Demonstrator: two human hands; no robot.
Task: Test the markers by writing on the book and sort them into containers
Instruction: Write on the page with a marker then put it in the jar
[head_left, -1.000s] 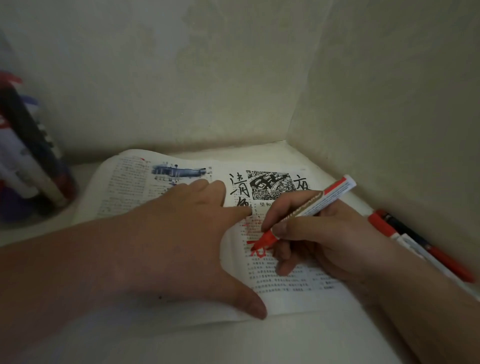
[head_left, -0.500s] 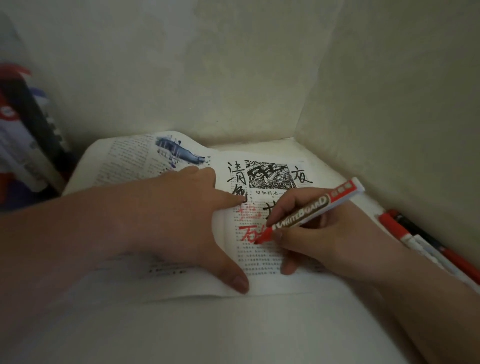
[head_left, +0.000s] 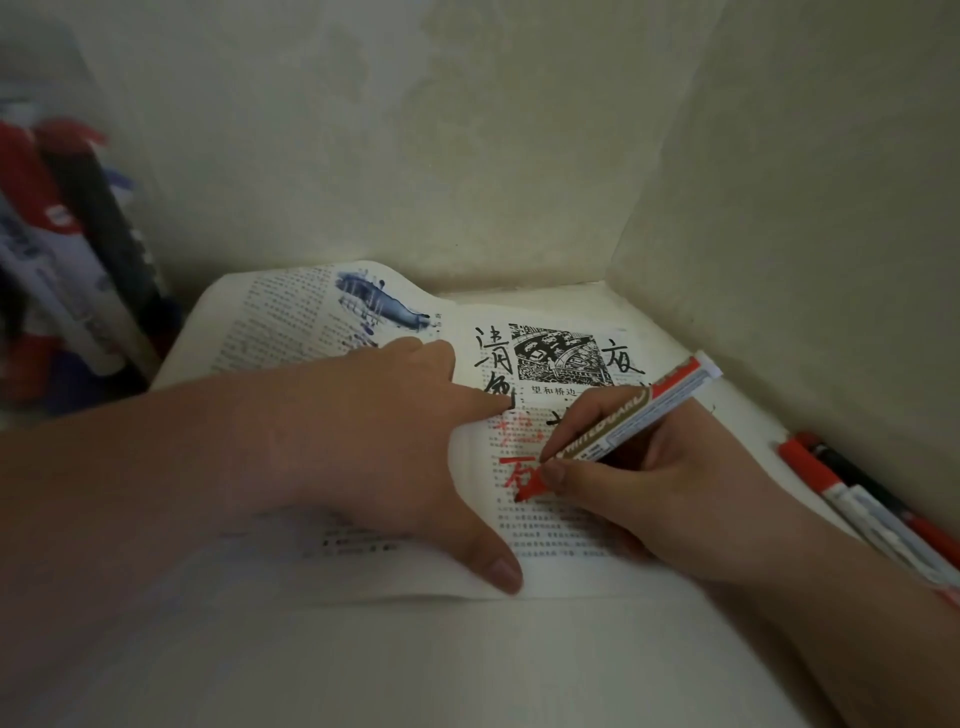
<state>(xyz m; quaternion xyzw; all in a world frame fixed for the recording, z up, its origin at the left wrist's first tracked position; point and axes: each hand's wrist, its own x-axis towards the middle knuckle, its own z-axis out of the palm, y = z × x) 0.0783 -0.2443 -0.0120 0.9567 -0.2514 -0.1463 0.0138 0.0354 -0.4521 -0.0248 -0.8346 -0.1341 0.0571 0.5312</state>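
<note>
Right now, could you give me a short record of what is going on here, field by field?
Left hand: pressing flat on the open printed book
Right hand: gripping the red-and-white whiteboard marker, tip on the page
Ink: red strokes beside the tip
Right wall: loose red and black markers lying flat
Far left: blurred container of markers

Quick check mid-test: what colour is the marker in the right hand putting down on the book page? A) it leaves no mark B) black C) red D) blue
C: the right hand grips the marker with its red tip on the book, at the end of the bold red strokes on the page.
</note>
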